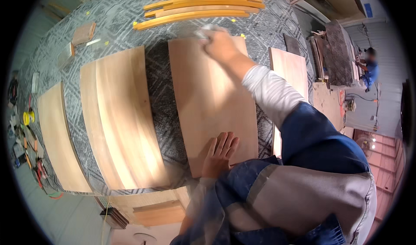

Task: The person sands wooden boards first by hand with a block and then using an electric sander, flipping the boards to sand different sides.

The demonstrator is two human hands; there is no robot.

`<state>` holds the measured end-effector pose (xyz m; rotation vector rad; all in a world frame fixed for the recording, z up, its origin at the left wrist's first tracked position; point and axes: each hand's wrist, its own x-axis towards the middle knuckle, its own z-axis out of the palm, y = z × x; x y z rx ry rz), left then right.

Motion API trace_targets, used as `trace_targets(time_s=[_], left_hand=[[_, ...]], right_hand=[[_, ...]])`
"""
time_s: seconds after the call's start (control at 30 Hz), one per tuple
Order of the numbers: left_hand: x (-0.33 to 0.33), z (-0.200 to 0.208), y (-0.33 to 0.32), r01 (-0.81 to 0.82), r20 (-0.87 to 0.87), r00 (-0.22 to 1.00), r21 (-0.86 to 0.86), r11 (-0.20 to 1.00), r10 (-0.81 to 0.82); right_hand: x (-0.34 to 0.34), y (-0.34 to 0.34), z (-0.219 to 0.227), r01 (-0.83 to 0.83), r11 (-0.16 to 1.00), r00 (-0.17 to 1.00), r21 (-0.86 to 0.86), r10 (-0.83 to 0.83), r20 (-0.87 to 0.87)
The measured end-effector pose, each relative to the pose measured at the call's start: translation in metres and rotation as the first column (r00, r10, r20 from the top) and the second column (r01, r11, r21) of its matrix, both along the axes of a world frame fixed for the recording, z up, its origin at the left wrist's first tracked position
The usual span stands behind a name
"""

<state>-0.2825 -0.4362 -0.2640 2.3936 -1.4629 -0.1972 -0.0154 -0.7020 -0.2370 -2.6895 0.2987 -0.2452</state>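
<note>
My left hand (220, 155) lies flat with fingers outstretched on the near end of a pale wooden panel (208, 102). At the panel's far edge, my right hand (220, 45) is closed on a small whitish piece (208, 29), smeared by motion; its kind cannot be made out. To the left lie a wider panel with lighter streaks (119, 115) and a narrower panel (63, 136). Another pale panel (289, 69) sits to the right, partly behind my right arm.
A grey patterned blanket (117, 32) covers the table. Several yellowish wooden strips (203, 4) lie at the far side. Small wood blocks (83, 32) rest at the far left, with tools and yellow tape (28, 117) beyond. Another person (369, 69) works in the right background.
</note>
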Motion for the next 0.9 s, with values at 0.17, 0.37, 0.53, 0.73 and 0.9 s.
trace_targets(time_s=[0.17,0.37,0.53,0.73,0.9], left_hand=[[0.002,0.007,-0.006,0.025,-0.149,0.988,-0.035,0.999,-0.03],[0.005,0.013,-0.005,0.024,-0.176,0.984,-0.03,0.999,-0.029],[0.008,0.019,-0.003,0.009,-0.206,0.978,-0.051,0.999,-0.019],[0.012,0.023,-0.005,0.054,-0.196,0.979,-0.013,0.998,-0.056],[0.01,0.028,-0.002,0.032,-0.243,0.969,-0.037,0.999,-0.04]], right_hand=[[-0.066,-0.097,0.02,0.279,0.96,0.959,0.013,-0.28,0.036],[-0.227,-0.003,0.001,-0.096,0.994,0.984,0.056,0.087,0.154],[-0.145,-0.003,0.009,-0.16,0.985,0.98,0.061,0.151,0.131],[-0.059,0.032,0.0,-0.273,0.962,0.955,-0.009,0.273,0.115],[-0.049,0.063,-0.013,-0.493,0.856,0.861,-0.156,0.506,0.049]])
